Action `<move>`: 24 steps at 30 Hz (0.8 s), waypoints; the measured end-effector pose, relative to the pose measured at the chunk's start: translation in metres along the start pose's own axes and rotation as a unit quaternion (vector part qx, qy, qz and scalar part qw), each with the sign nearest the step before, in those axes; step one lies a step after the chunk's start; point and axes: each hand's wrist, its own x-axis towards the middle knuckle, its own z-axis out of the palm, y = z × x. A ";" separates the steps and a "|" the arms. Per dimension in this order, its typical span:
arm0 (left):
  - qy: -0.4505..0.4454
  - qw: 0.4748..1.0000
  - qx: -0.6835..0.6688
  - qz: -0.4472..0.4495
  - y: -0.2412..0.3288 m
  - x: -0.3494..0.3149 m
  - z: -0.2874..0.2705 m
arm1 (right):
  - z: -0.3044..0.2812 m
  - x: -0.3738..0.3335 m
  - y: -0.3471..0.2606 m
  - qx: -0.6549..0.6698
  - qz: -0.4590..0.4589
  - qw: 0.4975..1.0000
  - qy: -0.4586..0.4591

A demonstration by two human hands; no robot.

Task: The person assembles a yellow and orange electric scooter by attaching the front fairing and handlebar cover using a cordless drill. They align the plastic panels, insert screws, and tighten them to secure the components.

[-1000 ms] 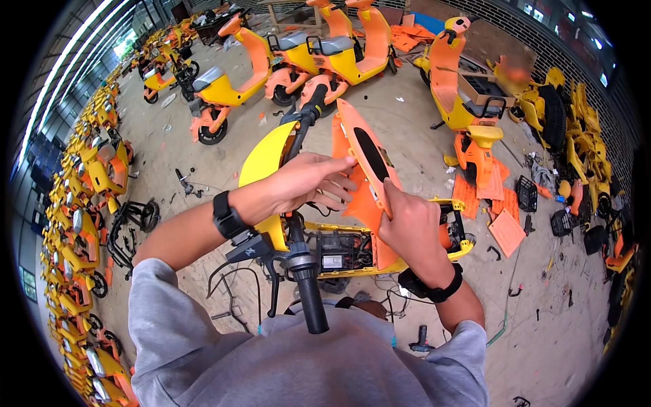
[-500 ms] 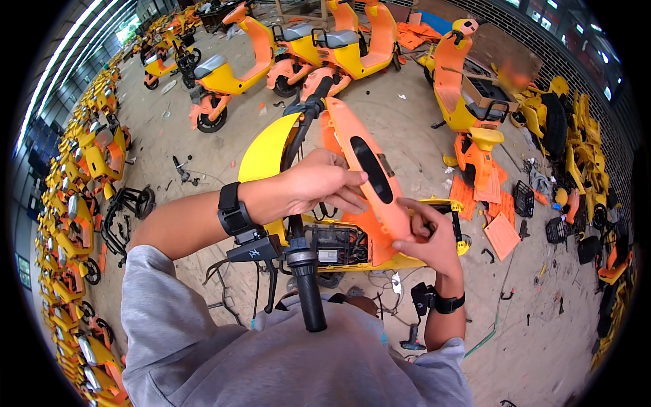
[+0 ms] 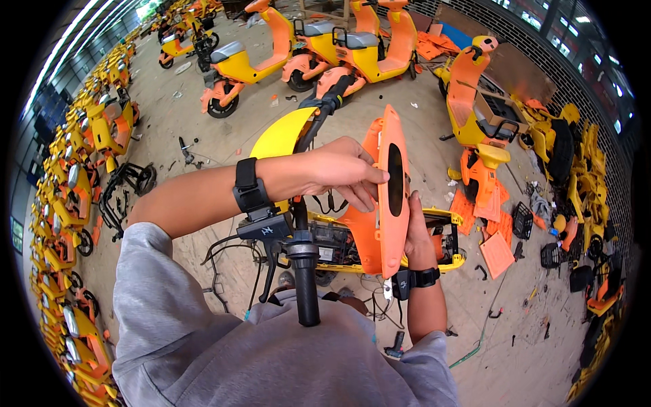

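An orange scooter handlebar cover (image 3: pixel 392 234) with a long black oval window (image 3: pixel 395 180) stands almost upright between my hands. My left hand (image 3: pixel 349 173) pinches its left side, thumb near the window, other fingers curled behind. Along the lower right edge, my right hand (image 3: pixel 418 234) grips it, fingers partly hidden behind the panel. Below lies a partly stripped scooter: its yellow-rimmed body (image 3: pixel 332 266) shows exposed wiring and parts. Its handlebar has a black grip (image 3: pixel 307 292) close to my chest and a yellow curved panel (image 3: pixel 278 136) beyond my left forearm.
Yellow-and-orange scooters (image 3: pixel 251 68) stand ahead, another (image 3: pixel 468 102) at right. Long rows of scooters (image 3: pixel 81 183) fill the left side. Loose orange panels (image 3: pixel 497 254) and a pile of yellow body parts (image 3: pixel 590 183) lie at right. A power tool (image 3: pixel 395 344) and cables are on the floor nearby.
The handlebar cover has swung more upright and shifted right, its window now seen at a steeper angle. My right hand has turned and moved behind its edge; my left hand has followed right.
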 end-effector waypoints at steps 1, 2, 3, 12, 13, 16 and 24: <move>-0.013 1.000 0.007 0.005 -0.002 0.002 -0.001 | -0.003 0.002 0.005 0.027 0.000 0.999 -0.022; -0.025 1.000 0.014 0.010 -0.004 0.004 -0.003 | -0.007 0.004 0.008 0.054 0.000 0.998 -0.043; -0.037 0.999 0.022 0.015 -0.006 0.005 -0.006 | -0.010 0.006 0.012 0.081 0.000 0.995 -0.065; -0.016 0.990 0.080 0.118 0.006 -0.044 -0.012 | -0.003 0.002 0.029 0.089 0.014 0.995 -0.039; -0.021 0.985 0.081 0.148 0.010 -0.064 -0.019 | -0.004 -0.001 0.028 0.122 0.018 0.992 -0.029; -0.028 0.965 0.162 0.205 0.003 -0.127 -0.052 | -0.022 -0.001 0.030 0.194 -0.025 0.980 0.043; -0.105 0.980 0.126 -0.116 -0.232 -0.153 -0.074 | -0.048 -0.004 0.025 0.182 -0.061 0.981 0.014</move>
